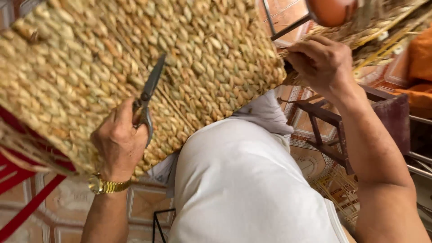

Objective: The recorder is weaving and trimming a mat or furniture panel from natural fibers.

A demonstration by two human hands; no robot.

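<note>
A large woven panel of braided tan straw (112,58) fills the upper left, resting over my lap. My left hand (118,141), with a gold watch on its wrist, holds dark metal scissors (150,92) against the panel, blades closed and pointing up. My right hand (320,60) grips the panel's right edge, where loose straw ends stick out. My leg in white cloth (238,180) lies below the panel.
A dark wooden stool frame (330,135) stands at the right on a patterned tile floor (63,211). Red bars (27,209) cross the lower left. Loose straw and an orange cloth (420,72) lie at the upper right, beside a round brown object (330,11).
</note>
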